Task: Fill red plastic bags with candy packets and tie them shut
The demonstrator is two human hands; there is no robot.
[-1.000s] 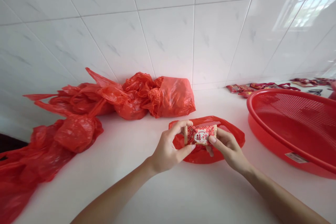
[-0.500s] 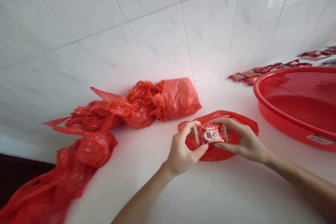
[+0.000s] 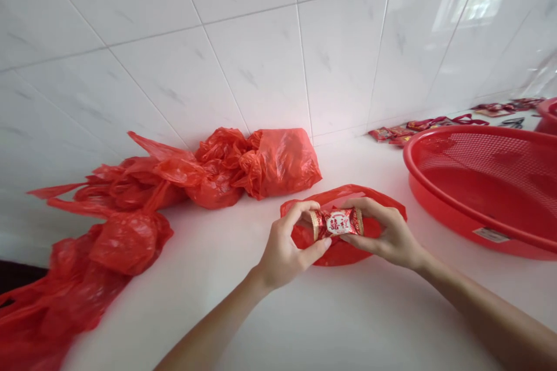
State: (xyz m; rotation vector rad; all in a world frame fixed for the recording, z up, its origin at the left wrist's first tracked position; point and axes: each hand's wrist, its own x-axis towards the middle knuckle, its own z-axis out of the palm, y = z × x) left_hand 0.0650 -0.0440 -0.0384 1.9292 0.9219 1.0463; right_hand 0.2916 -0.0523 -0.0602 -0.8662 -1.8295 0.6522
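Note:
A small red packet with gold crimped ends and white lettering (image 3: 338, 222), like a wrapped sweet, is held level between my two hands. My left hand (image 3: 290, 249) pinches its left end between thumb and fingers. At the right end, my right hand (image 3: 389, 235) grips it in the same way. Both hands are over an open red plastic bag (image 3: 348, 255), whose rim spreads around them on the white tabletop (image 3: 278, 324). The packet covers part of the bag's inside.
Several knotted red plastic bags (image 3: 285, 162) lie along the tiled wall (image 3: 252, 69) and down the left side. A red mesh basket (image 3: 456, 226) stands at the right. Behind it are small red packets (image 3: 387, 134) and scissors (image 3: 513, 123).
The view has swung slightly right, so everything sits further left. The packet looks narrower in height, squeezed or tilted between my hands. Both hands keep their hold.

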